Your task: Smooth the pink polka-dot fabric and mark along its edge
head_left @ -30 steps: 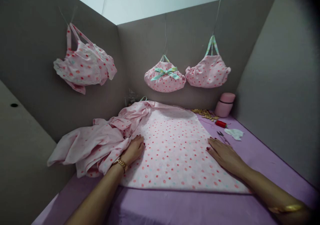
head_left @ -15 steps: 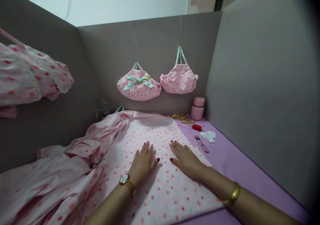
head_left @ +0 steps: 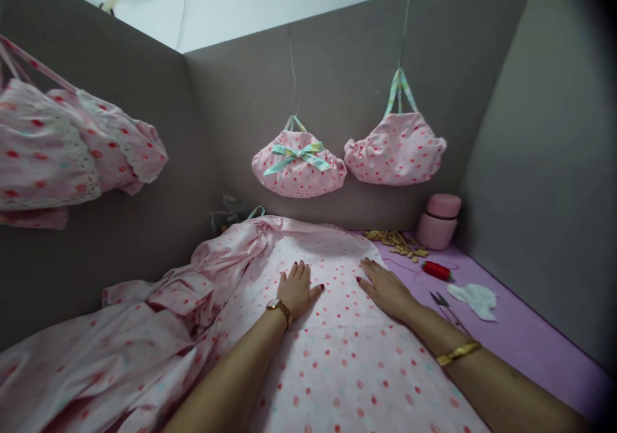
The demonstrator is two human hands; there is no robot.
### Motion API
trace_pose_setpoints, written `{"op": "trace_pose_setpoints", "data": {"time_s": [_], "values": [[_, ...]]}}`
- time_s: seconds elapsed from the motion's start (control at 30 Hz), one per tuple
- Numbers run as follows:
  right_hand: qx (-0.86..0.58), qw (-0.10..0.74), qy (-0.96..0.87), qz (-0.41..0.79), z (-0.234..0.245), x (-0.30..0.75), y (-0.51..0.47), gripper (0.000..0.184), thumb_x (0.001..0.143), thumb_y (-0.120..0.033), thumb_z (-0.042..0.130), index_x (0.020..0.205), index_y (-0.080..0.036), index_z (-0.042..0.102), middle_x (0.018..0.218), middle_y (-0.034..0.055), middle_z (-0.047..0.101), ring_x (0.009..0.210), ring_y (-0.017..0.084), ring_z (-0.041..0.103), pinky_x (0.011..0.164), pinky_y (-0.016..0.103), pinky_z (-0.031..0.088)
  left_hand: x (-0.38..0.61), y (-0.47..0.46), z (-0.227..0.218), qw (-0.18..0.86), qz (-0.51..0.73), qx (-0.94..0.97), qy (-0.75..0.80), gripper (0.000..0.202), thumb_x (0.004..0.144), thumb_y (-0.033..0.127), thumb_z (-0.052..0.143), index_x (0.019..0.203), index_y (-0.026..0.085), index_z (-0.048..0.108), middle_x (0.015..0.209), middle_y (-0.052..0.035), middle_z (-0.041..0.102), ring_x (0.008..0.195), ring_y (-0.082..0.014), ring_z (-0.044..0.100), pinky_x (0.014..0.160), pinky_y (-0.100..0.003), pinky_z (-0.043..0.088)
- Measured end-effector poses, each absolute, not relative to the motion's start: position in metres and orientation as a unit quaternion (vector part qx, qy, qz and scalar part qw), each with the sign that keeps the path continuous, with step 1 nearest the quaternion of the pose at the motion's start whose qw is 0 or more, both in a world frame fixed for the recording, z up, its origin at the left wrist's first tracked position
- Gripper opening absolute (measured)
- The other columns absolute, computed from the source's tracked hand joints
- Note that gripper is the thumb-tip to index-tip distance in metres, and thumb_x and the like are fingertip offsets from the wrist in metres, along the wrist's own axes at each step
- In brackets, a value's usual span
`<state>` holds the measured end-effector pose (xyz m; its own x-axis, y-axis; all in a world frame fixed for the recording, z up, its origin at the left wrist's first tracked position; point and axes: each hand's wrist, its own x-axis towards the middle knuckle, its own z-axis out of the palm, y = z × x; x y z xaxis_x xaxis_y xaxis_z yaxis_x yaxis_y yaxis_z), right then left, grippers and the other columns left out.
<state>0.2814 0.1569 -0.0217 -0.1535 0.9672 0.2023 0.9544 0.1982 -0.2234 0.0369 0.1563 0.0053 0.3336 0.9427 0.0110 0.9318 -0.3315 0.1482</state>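
Under both hands (head_left: 295, 291) (head_left: 387, 290), flat dotted cloth (head_left: 343, 340)

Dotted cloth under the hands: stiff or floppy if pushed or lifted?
Probably floppy: the cloth slumps into loose folds on the left. Pushed, it would likely bunch, as those folds suggest. Lifted by one edge, it may sag and trail, given how widely it spreads.

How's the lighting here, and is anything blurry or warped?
Head view: soft light, brightest on the upper wall, with faint shadow across the far cloth. Head view: black blur darkens the top right corner. Head view: right partition slants outward, suggesting wide-lens distortion.
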Motion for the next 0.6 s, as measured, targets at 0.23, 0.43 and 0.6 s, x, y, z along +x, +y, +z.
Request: {"op": "trace_pose_setpoints", "data": {"time_s": [0.23, 0.43, 0.6], "values": [[-0.680, 0.240, -0.693, -0.009, -0.031, 0.305, 0.189, 0.047, 0.092, -0.028, 0.029, 0.124, -0.008, 0.057, 0.126, 0.0172, 0.059, 0.119, 0.024, 0.053, 0.100, 0.035, 0.040, -0.025, 0.204, 0.003, 0.009, 0.113, 0.725, 0.679, 0.038, 0.091, 0.038, 0.052, 0.122, 0.017, 0.053, 0.126, -0.0104, 0.056, 0.110, -0.0232, 0.056, 0.092, -0.047, 0.048], [-0.763, 0.228, -0.604, -0.022, -0.020, 0.322, 0.224, 0.034, 0.087, -0.022, 0.037, 0.099, -0.012, 0.067, 0.097, 0.0161, 0.070, 0.092, 0.024, 0.064, 0.080, 0.033, 0.048, -0.045, 0.229, 0.013, -0.001, 0.122, 0.682, 0.722, 0.034, 0.089, 0.036, 0.056, 0.117, 0.018, 0.055, 0.118, -0.0081, 0.059, 0.100, -0.0201, 0.060, 0.085, -0.042, 0.052], [-0.772, 0.218, -0.597, -0.018, -0.025, 0.317, 0.226, 0.033, 0.087, -0.035, 0.040, 0.090, -0.015, 0.067, 0.094, 0.0162, 0.069, 0.088, 0.027, 0.065, 0.069, 0.034, 0.047, -0.061, 0.245, 0.011, 0.011, 0.108, 0.682, 0.724, 0.034, 0.088, 0.036, 0.056, 0.117, 0.017, 0.055, 0.117, -0.0077, 0.059, 0.099, -0.0200, 0.060, 0.083, -0.041, 0.053]]}}
